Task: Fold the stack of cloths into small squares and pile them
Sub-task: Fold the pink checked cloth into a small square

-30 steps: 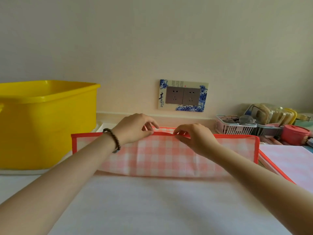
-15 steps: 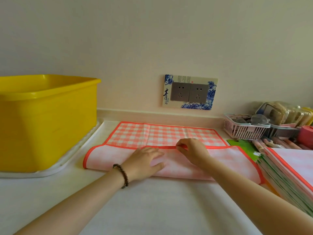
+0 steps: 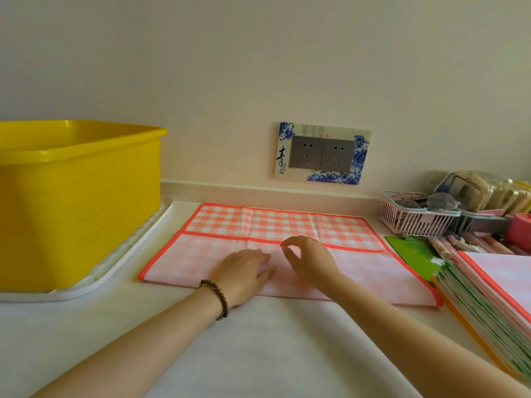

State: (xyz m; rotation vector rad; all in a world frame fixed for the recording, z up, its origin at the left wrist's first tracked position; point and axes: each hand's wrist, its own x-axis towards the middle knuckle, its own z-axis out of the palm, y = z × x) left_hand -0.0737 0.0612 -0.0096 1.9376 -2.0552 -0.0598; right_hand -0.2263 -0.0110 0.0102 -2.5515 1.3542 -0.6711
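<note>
Lying flat, your cloth [image 3: 359,271] runs left-right, near half folded over. Left hand [image 3: 244,271] presses it, fingers straight; right hand [image 3: 311,261] curls over it, grip unclear. Stack [image 3: 488,288] just right, tub [image 3: 80,202] left.

A large yellow plastic tub [image 3: 77,202] stands on a white ribbed plastic tray [image 3: 129,251] at the left. On the wall is a grey double socket framed by a blue-flowered plate [image 3: 321,153]. At the right, a pink slatted plastic basket [image 3: 413,219] stands near a flat green card [image 3: 408,249] and a round pink container [image 3: 520,229].

soft, even, warm-tinted light; faint shadows; edges bow, perhaps slightly blurred.
</note>
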